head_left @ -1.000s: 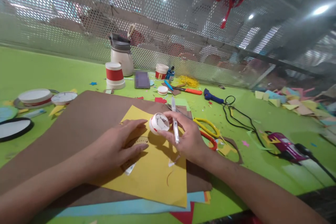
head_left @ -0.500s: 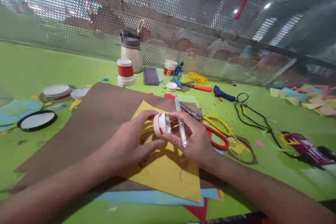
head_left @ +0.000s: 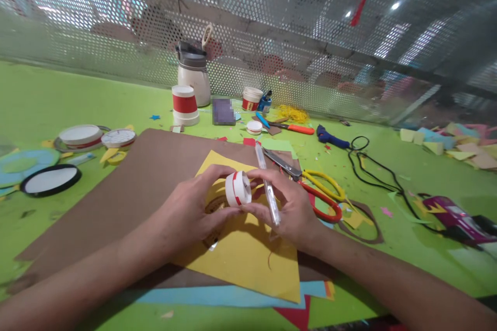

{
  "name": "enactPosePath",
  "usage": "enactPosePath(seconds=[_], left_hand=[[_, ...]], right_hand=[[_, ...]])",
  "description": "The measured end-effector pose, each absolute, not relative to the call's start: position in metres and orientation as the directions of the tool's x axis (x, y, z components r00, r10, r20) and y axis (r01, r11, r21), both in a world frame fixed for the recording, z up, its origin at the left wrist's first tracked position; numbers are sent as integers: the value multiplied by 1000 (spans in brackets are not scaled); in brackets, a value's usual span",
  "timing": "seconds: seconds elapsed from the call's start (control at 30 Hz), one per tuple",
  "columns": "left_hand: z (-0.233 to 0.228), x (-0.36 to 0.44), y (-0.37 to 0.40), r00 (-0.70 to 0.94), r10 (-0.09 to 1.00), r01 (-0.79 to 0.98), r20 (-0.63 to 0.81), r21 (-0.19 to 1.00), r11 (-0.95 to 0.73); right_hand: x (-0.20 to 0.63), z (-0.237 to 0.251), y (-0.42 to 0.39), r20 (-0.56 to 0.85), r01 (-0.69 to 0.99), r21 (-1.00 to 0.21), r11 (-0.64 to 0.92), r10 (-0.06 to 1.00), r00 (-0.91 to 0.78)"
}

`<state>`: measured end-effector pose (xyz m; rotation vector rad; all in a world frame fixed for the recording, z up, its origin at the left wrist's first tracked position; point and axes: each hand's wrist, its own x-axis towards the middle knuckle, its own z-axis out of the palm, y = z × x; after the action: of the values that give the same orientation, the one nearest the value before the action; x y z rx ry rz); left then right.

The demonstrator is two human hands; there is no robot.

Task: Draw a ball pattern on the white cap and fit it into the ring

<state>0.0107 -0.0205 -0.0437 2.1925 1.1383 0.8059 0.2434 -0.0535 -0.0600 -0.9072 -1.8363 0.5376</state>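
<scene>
Above a yellow paper sheet (head_left: 252,264), my left hand (head_left: 186,212) pinches a small white paper ring with a red stripe (head_left: 233,190) from its left side. The ring is tilted so that its hollow side faces right. My right hand (head_left: 295,209) has its fingertips on the ring's other edge. A clear pen (head_left: 269,194) lies across those same right fingers, tip pointing away from me. Just beyond the right hand lie scissors (head_left: 322,199) with red and yellow handles. Under the yellow sheet spreads a large brown sheet (head_left: 155,170).
At the back stand a red-banded white paper cup (head_left: 185,106), a white jug (head_left: 196,80) and a small tub (head_left: 251,99). A blue glue gun (head_left: 332,138) lies right, its black cord looping nearby. Left are round discs (head_left: 50,180); paper scraps (head_left: 450,139) pile at far right.
The ring has turned slightly in my fingers, its red stripe now more slanted. The pen has shifted a little with my right hand. Both hands keep their hold.
</scene>
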Motion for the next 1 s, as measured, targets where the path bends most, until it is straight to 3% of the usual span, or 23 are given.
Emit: enactPosePath(seconds=[0.13,0.47,0.67,1.0], left_hand=[[-40,11,-22,464,851,517,247,704,-487],[-42,12,-23,453,852,514,262,704,-490],[-33,13,-26,441,864,507,243,726,-464],[-34,14,-28,434,865,481,250,748,-457]], right_hand=[[242,-57,-55,584,349,-698,625,779,-228],[243,-56,-61,468,384,-768,513,858,-213],[242,-50,-62,370,315,-848,426,902,-221],[243,-47,-60,367,269,-862,431,894,-256]])
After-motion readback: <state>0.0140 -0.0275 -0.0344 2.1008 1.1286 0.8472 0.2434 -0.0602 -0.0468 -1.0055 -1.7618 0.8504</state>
